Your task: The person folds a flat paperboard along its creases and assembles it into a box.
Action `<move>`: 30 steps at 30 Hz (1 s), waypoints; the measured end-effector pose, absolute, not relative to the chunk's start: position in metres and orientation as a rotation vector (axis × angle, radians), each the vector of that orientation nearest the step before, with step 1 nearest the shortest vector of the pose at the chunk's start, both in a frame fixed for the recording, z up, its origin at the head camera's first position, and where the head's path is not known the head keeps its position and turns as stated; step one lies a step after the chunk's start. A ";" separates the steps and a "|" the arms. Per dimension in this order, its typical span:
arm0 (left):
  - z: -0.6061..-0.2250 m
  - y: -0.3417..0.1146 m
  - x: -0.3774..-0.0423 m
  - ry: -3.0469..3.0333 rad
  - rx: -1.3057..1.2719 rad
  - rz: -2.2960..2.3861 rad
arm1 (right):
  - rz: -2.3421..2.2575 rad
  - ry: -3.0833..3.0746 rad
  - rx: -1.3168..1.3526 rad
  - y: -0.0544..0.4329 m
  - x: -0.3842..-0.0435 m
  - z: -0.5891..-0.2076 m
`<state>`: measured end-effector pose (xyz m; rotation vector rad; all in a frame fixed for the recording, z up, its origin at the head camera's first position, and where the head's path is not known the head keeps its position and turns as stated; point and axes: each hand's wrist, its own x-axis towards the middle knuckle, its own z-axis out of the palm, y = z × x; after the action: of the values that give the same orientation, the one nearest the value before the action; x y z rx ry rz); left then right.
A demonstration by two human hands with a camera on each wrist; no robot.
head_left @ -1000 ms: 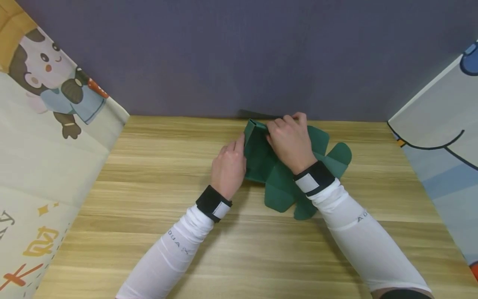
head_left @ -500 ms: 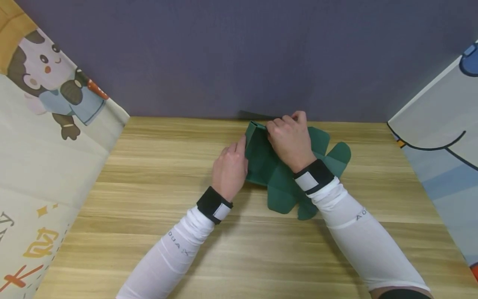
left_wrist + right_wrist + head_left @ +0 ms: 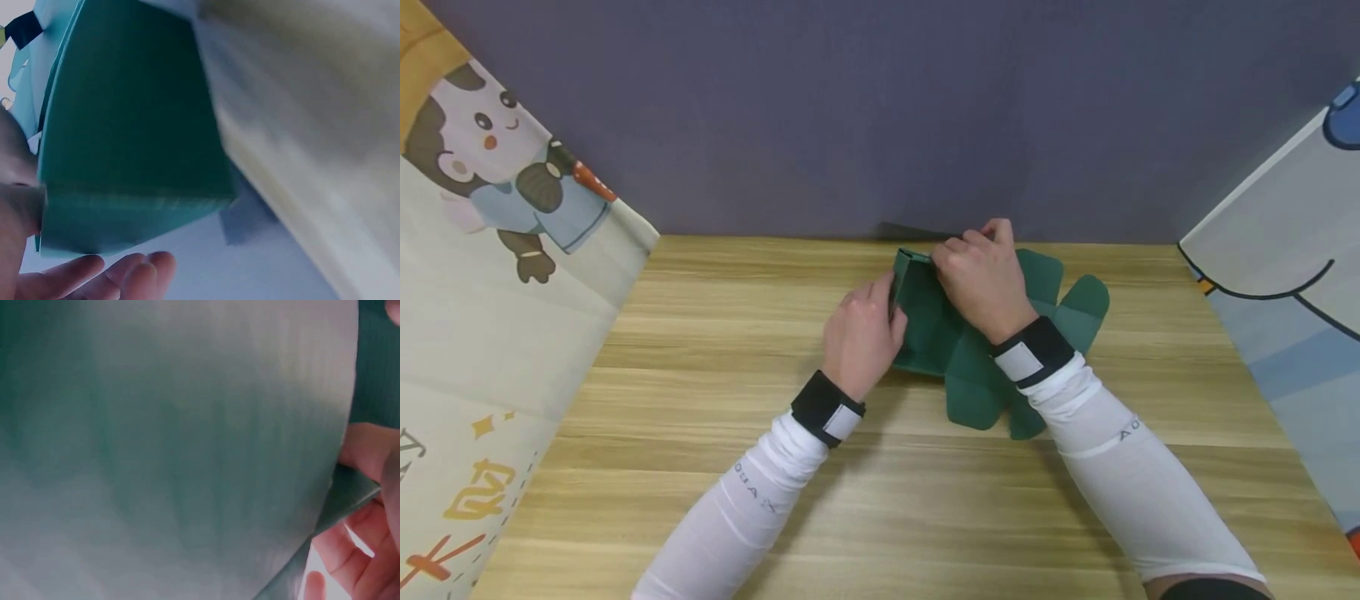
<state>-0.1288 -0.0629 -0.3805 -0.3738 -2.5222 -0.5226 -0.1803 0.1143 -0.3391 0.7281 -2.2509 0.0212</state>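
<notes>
A dark green cardboard box blank (image 3: 973, 375) lies partly folded at the back of the wooden table (image 3: 700, 417), its rounded flaps spread to the front and right. My left hand (image 3: 887, 300) grips the raised left wall, thumb over its top edge. In the left wrist view the green wall (image 3: 131, 125) fills the frame, with my left fingers (image 3: 125, 275) below it. My right hand (image 3: 951, 254) pinches the top edge of the back wall with curled fingers. The right wrist view shows a blurred green panel (image 3: 156, 444) and my right fingertips (image 3: 362, 537) at its edge.
A cartoon-printed panel (image 3: 490, 275) stands along the table's left side and another (image 3: 1285, 275) along the right. A purple-grey wall (image 3: 880, 108) closes the back. Bare wood runs in front of the box.
My left hand has closed in on the left wall and its thumb now hooks over the edge. The box's front flaps have shifted slightly right. My right hand has barely moved.
</notes>
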 end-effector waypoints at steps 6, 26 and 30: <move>-0.350 -0.063 -0.141 -2.475 -0.494 -0.473 | -0.014 -2.252 0.808 0.110 -0.176 -0.334; -0.336 -0.075 -0.146 -2.568 -0.758 -0.510 | -0.073 -2.310 0.826 0.095 -0.149 -0.337; -0.340 -0.087 -0.145 -2.569 -0.708 -0.549 | 0.016 -2.310 0.853 0.099 -0.137 -0.336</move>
<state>-0.1446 -0.0868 -0.3400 -0.7077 -2.5693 -0.5489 -0.1371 0.0986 -0.3357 0.8528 -2.3099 0.0161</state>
